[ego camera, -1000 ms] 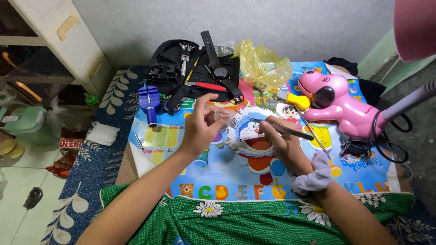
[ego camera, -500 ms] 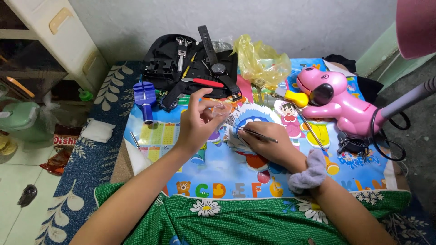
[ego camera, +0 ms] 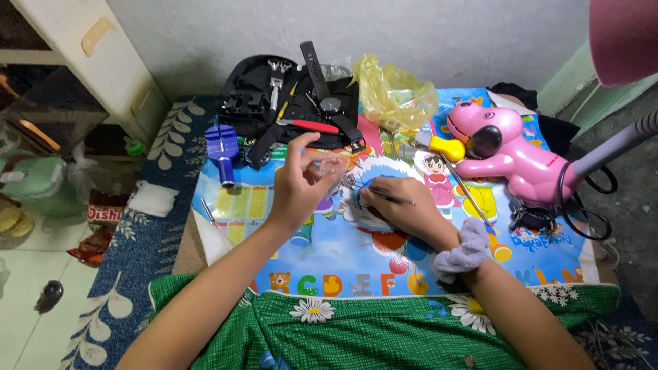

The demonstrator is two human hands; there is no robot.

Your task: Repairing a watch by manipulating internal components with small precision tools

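My left hand (ego camera: 301,181) is raised over a low table covered with a colourful cartoon mat (ego camera: 521,253). Its thumb and fingers pinch a small clear object (ego camera: 334,165) that I cannot identify. My right hand (ego camera: 401,209) rests on the mat just right of it and grips thin metal tweezers (ego camera: 356,185), whose tips point left at the small object. A grey scrunchie (ego camera: 460,250) sits on my right wrist.
An open black tool case (ego camera: 250,96) with a wristwatch (ego camera: 330,104) and red-handled tool lies behind the hands. A blue tool (ego camera: 223,147) stands at the left, a yellow plastic bag (ego camera: 394,92) and a pink dog-shaped lamp (ego camera: 510,151) at the right.
Both hands have drawn closer together and nearer to me. The tweezers swung round from pointing right to pointing left at the object in my left hand.
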